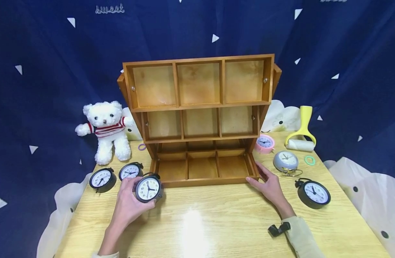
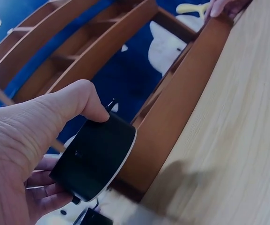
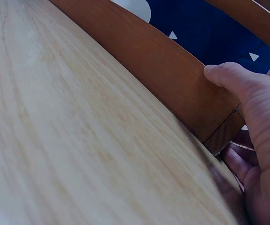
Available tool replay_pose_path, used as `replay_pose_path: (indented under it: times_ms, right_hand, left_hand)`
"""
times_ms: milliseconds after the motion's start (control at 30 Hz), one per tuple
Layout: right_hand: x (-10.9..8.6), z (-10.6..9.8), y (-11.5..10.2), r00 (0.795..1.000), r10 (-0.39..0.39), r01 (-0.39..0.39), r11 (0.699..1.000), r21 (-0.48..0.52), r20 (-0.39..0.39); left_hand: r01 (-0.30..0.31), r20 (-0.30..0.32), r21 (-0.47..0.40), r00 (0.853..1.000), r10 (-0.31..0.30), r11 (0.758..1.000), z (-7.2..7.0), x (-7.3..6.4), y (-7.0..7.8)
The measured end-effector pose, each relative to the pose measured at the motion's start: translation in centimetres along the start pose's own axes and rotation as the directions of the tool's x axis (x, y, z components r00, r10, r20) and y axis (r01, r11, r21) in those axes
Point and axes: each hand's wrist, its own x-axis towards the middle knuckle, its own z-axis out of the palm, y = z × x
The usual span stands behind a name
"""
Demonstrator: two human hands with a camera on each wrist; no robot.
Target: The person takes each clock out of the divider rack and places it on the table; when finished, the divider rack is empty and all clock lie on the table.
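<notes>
My left hand (image 1: 130, 200) grips a round black alarm clock (image 1: 148, 189) by its sides, white dial facing up toward the head camera. In the left wrist view the thumb presses one side of the clock's black case (image 2: 97, 154), with fingers around the other. The clock is held in front of the left end of a three-tier wooden organizer (image 1: 204, 182), whose tiers are divided into compartments. At the organizer's bottom right front corner, my right hand (image 1: 266, 182) holds the lowest tray; its thumb lies on the front board (image 3: 172, 75) in the right wrist view.
Two black alarm clocks (image 1: 103, 180) lie at left near a white teddy bear (image 1: 108, 125). On the right are a pink clock (image 1: 265, 142), a blue-grey clock (image 1: 286, 160), another black clock (image 1: 313, 193), a yellow-handled lint roller (image 1: 300, 144) and a green ring (image 1: 309, 160).
</notes>
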Motion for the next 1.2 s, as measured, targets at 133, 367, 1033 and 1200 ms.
replay_pose_path:
  times_ms: [133,367,1033,1200]
  right_hand:
    - [0.0,0.1,0.9,1.000,-0.013,0.013,1.000,0.023,-0.008]
    - [0.1,0.3,1.9,1.000,0.010,-0.010,1.000,0.021,-0.006]
    - [0.1,0.2,2.0,1.000,0.002,-0.002,1.000,-0.014,-0.018]
    - [0.1,0.2,1.9,1.000,0.007,-0.007,1.000,-0.022,-0.017]
  left_hand:
    - [0.006,-0.015,0.025,1.000,-0.005,1.000,-1.2,-0.3,-1.0]
    - [0.033,-0.016,0.066,0.999,-0.032,0.997,-3.3,-1.3,-2.7]
    - [0.000,0.024,0.149,1.000,-0.004,0.989,-4.3,-2.7,-8.1]
    - [0.027,0.054,0.141,0.998,-0.035,0.990,-4.5,-2.6,-8.3]
